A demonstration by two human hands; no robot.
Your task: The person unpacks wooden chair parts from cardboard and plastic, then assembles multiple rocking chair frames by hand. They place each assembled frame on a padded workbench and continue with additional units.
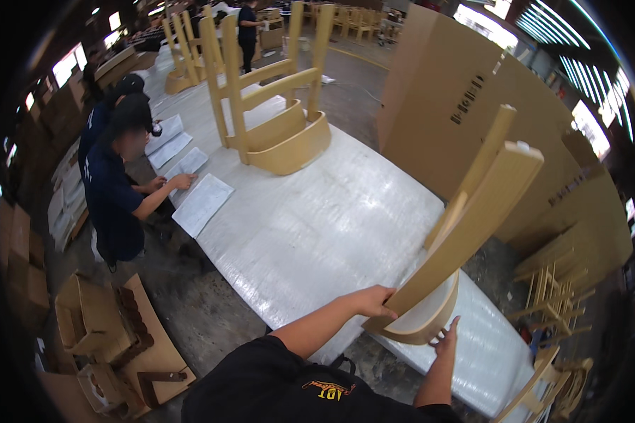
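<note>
Your chair (467, 224) looks like smooth, satiny wood, your table cover (324, 208) glossy plastic film, your shirt (261, 381) matt cloth, the tall box (430, 127) matt cardboard.

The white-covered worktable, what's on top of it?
An upturned wooden chair stands there, another farther back, and flat pale items along the left edge. Whether the chair frame in the left hand rests on it is unclear. Whatever lies beneath the white covering is hidden.

Yellow lettering (329, 390) (inverted) on shirt (261, 384)
</note>
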